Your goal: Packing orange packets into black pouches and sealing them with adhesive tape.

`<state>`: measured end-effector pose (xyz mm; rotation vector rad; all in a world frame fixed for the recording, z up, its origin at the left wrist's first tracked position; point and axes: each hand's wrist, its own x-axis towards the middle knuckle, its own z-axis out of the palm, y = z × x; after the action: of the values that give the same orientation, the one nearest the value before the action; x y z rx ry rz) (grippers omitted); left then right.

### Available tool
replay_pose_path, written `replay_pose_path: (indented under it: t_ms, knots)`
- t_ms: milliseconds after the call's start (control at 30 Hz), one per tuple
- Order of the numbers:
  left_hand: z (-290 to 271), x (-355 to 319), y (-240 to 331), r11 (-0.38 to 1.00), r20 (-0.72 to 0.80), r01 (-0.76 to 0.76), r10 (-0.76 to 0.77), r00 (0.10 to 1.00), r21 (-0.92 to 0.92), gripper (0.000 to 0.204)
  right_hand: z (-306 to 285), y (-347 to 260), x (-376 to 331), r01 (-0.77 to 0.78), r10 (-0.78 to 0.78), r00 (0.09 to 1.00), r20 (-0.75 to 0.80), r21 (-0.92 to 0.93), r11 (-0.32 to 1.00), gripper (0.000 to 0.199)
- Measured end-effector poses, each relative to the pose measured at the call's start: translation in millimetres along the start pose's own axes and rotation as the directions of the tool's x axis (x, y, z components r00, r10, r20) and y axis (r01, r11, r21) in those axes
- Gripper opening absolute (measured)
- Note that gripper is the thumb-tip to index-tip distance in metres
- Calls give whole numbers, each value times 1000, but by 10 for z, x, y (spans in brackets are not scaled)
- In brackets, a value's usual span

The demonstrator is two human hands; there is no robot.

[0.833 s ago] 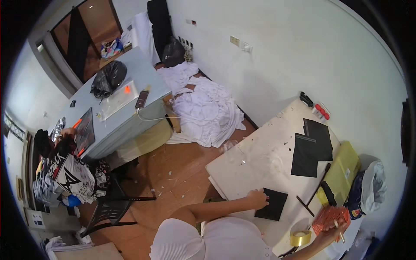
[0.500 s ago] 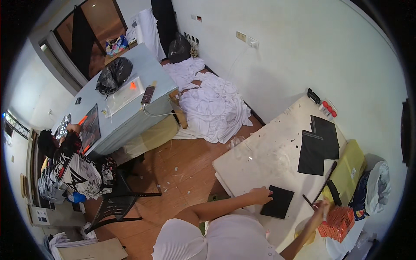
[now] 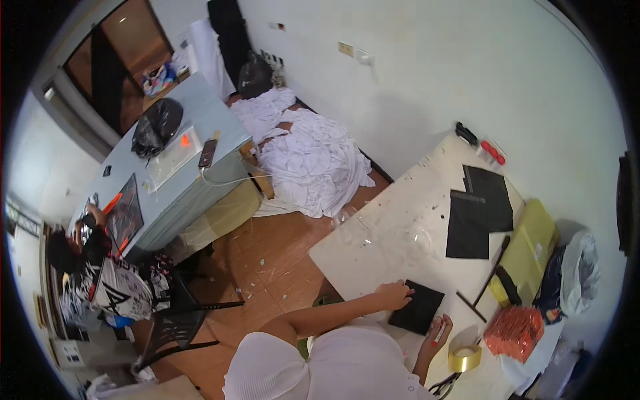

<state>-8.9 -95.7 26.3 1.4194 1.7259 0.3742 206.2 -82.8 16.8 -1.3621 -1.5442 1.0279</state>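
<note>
A folded black fabric piece (image 3: 417,307) lies flat near the front of the pale table. My left hand (image 3: 395,295) is closed at its upper left edge, fingertips on the fabric. Beside its right edge is my right hand (image 3: 437,333), curled around a small white-and-red stick (image 3: 438,338) that resembles a marker; its full shape is hidden. To the right of that hand stands a roll of yellow tape (image 3: 465,359), with scissors (image 3: 445,385) partly visible in front. A dark T-shaped bar (image 3: 472,307) rests beyond the hand.
Larger black fabric pieces (image 3: 477,212) lie farther back on the table (image 3: 380,247). A bundle of orange packets (image 3: 513,332) and a yellow-green case (image 3: 530,247) line the right side. At left, a person (image 3: 120,280) works by a blue-covered table (image 3: 210,110). White cloth (image 3: 317,167) is heaped on the floor.
My right hand has moved left from beside the orange packets to the black fabric piece, carrying the small stick. The tape roll is now uncovered. My left hand stays on the fabric; the view has shifted.
</note>
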Motion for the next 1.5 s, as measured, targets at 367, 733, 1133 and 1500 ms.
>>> replay_pose_path:
  t_ms: [367,733,1133,1500]
  knots:
    - [-39,66,-249,996,61,-77,79,995,-36,37,-77,-73,86,-130,166,981,-97,304,944,21]
    - [-47,178,-209,990,41,143,-142,989,-20,44,-41,-353,205,-113,53,967,250,230,967,10]
    - [-207,209,-145,970,226,147,-102,969,-196,41,93,-360,307,-30,18,964,265,41,999,14]
    - [-196,191,-65,956,160,164,-127,979,-243,43,98,-251,366,127,-115,955,272,-27,992,15]
